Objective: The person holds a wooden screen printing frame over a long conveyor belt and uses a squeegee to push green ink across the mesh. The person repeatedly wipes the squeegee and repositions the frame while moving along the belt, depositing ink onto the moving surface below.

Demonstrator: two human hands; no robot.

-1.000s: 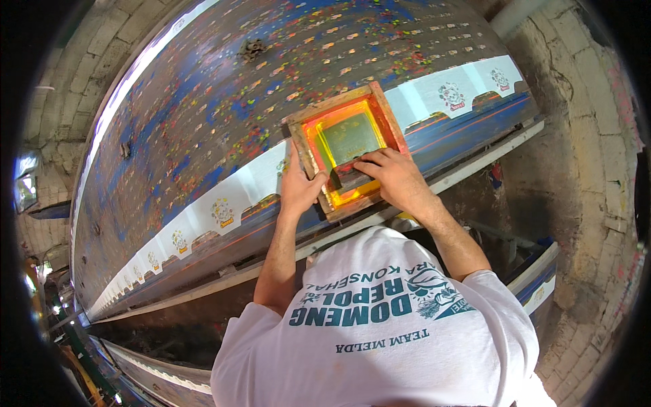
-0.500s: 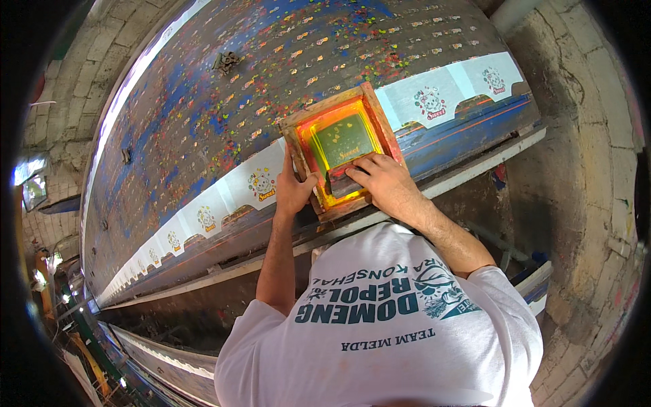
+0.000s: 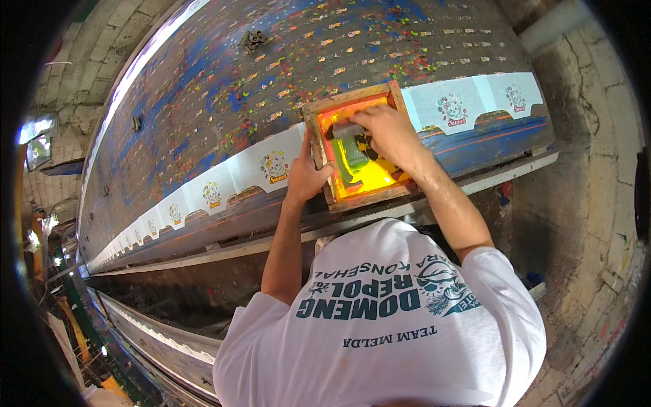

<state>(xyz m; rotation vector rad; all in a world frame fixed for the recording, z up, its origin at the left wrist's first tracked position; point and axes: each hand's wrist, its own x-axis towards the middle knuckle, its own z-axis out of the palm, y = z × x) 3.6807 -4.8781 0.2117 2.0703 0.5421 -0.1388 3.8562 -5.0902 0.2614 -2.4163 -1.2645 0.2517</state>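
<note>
A wooden-framed printing screen (image 3: 371, 197), its inside wet with yellow and orange ink, lies over a white paper strip (image 3: 255, 169) on the long table. My left hand (image 3: 306, 178) holds the frame's left side, thumb on the near part and fingers stretched along the outer edge. Inside the frame, my right hand (image 3: 392, 136) is closed on a dark-edged squeegee (image 3: 344, 131) near the far side. My hand hides part of the squeegee and mesh. Coloured cartoon prints show on the strip to both sides of the frame.
The dark table (image 3: 203, 129) is speckled with blue, red and green paint. A crumpled rag (image 3: 253, 42) lies on it farther back. A pale rail (image 3: 488, 171) runs along the near edge. A block wall (image 3: 597, 136) stands at the right.
My right hand has moved the squeegee from the near part of the screen to the far side. Yellow ink now covers the near part. My left hand keeps hold of the frame.
</note>
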